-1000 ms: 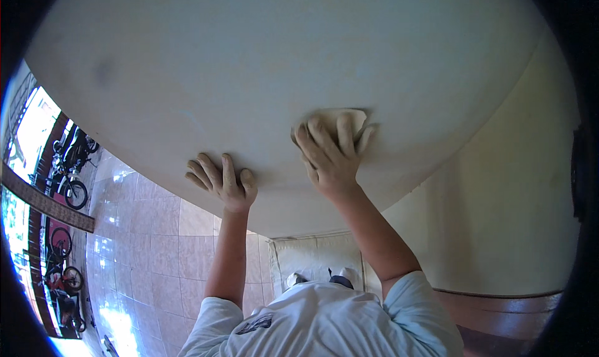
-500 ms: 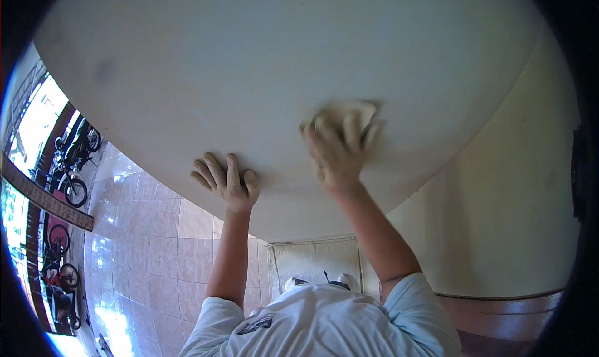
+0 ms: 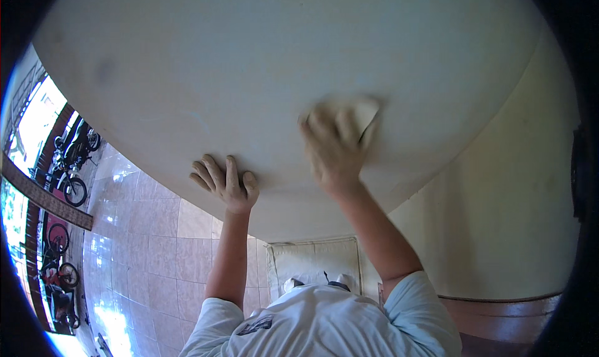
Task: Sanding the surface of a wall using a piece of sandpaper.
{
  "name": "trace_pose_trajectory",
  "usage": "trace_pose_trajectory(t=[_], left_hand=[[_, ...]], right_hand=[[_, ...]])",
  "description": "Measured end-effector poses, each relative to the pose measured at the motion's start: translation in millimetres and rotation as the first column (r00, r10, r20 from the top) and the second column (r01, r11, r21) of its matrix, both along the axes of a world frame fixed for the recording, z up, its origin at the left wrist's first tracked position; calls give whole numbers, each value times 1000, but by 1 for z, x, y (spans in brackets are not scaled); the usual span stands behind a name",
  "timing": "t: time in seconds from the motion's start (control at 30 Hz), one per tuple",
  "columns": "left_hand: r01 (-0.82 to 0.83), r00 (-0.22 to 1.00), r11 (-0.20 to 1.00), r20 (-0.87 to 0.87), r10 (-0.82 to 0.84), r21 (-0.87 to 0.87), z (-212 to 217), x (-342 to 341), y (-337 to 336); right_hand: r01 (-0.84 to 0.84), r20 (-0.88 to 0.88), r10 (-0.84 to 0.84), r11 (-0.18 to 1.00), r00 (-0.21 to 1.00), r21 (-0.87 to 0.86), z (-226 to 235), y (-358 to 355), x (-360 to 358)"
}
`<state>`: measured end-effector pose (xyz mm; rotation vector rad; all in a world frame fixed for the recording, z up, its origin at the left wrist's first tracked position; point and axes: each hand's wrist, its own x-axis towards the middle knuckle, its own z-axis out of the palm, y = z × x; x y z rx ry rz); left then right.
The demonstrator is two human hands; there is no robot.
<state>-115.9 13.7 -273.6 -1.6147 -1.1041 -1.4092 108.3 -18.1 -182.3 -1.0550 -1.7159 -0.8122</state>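
- Holding sheet (image 3: 369, 112) against panel (image 3: 249, 51) w/ R hand (image 3: 332, 146), fingers bent over it; bit blurred.
- Lying btwn R fingers & panel: can't tell long axis, as mostly covered; showing just a light corner past fingertips, upper R.
- Much nearer sheet w/ R hand (right on it) than w/ L.
- Resting L hand (image 3: 226, 185) on panel, lower L of sheet, well apart; fingers spread wide, nothing seen held.
- Below sheet, past panel edge, mat (image 3: 315, 257).
- Lower L of sheet, tiled floor (image 3: 159, 238); farthest L, motorbikes (image 3: 73, 154).
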Motion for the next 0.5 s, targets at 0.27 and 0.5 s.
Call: trace_pose_trajectory(t=[0.27, 0.5], left_hand=[[-6, 1000, 1000, -6, 6, 1, 0, 1, -1], [7, 1000, 1000, 3, -7, 3, -1, -2, 0]], right_hand=[[51, -42, -50, 998, 998, 37, 7, 1, 6], [46, -45, -43, 997, 998, 67, 55, 4, 0]])
